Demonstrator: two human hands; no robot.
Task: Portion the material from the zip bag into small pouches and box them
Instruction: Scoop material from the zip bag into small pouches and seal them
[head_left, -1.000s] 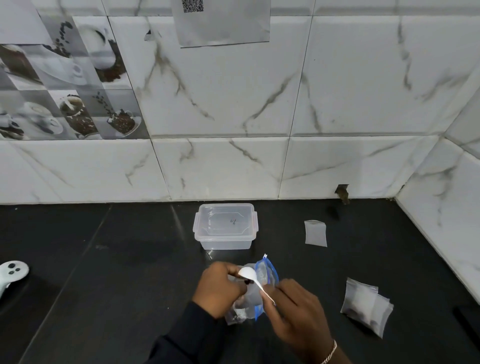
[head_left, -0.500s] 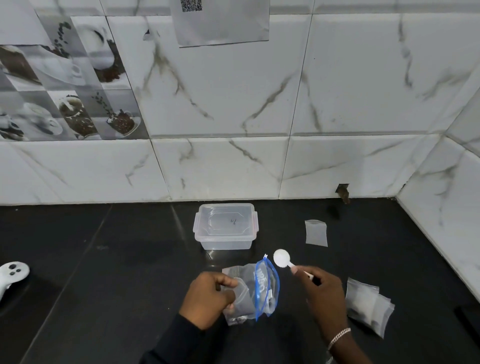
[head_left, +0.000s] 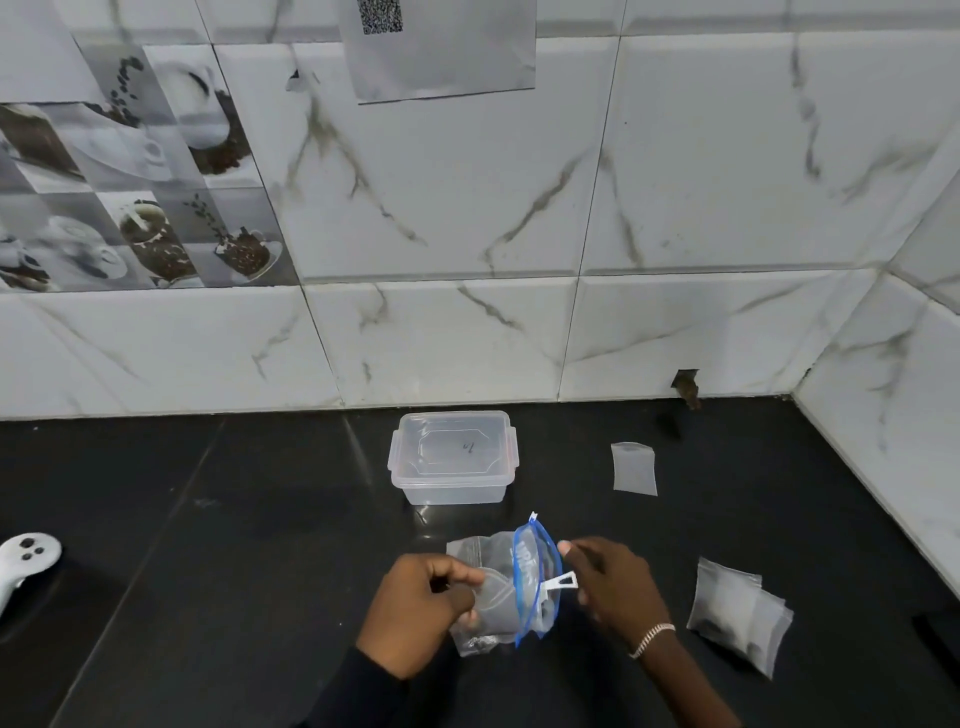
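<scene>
A clear zip bag (head_left: 535, 577) with a blue zip edge stands open on the black counter, low in the middle of the head view. My left hand (head_left: 421, 608) grips its left side together with a small clear pouch (head_left: 470, 553). From the right, my right hand (head_left: 615, 587) pinches the handle of a white spoon (head_left: 560, 582), whose bowl end goes into the bag's mouth. Behind the bag stands a clear plastic box (head_left: 452, 460) with its lid on. A single flat pouch (head_left: 634, 467) lies to its right. A loose stack of pouches (head_left: 737, 616) lies near my right wrist.
A white controller (head_left: 26, 561) lies at the counter's left edge. Marble-look tiled walls (head_left: 675, 208) close the counter (head_left: 208, 545) at the back and on the right. A sheet with a QR code (head_left: 441, 47) hangs on the back wall.
My right hand has brought the spoon from up right of the bag back down to its mouth. My left hand keeps hold of the bag.
</scene>
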